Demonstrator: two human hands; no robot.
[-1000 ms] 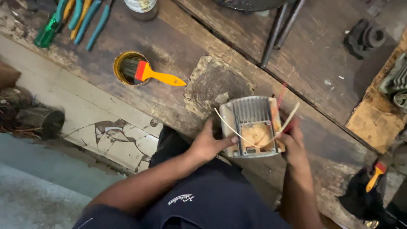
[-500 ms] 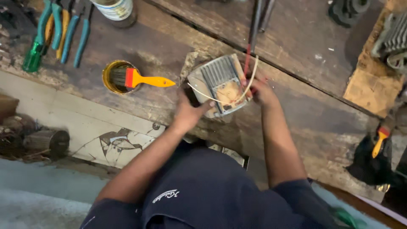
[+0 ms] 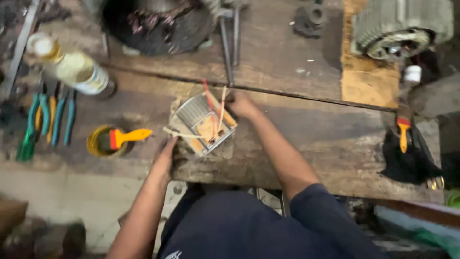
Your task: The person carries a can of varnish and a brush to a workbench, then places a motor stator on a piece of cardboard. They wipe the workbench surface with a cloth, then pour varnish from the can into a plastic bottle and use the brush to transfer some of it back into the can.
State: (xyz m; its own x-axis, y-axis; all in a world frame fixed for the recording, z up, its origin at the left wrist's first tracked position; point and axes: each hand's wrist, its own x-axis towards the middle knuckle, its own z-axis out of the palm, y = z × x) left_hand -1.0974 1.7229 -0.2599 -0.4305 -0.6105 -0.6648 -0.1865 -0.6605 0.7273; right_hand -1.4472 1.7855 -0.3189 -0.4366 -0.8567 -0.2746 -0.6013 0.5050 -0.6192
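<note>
Keep the left hand [image 3: 165,156] flat on the table [image 3: 311,129] by the small motor [image 3: 203,124] while the right hand [image 3: 242,104] pinches its wires [image 3: 214,106] gently

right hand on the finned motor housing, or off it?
Touching. The head view shows the right hand pressed against the top right corner of the finned motor housing, fingers by the wire leads, no gap visible.

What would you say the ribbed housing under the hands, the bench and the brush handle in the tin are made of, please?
The ribbed housing looks like cast metal, dull grey, judging by its thin parallel fins. The bench seems to be worn, stained wooden planks, with a seam running between boards. The brush handle looks like smooth yellow plastic, though painted wood cannot be excluded. The left hand and right hand flank the housing.
</note>
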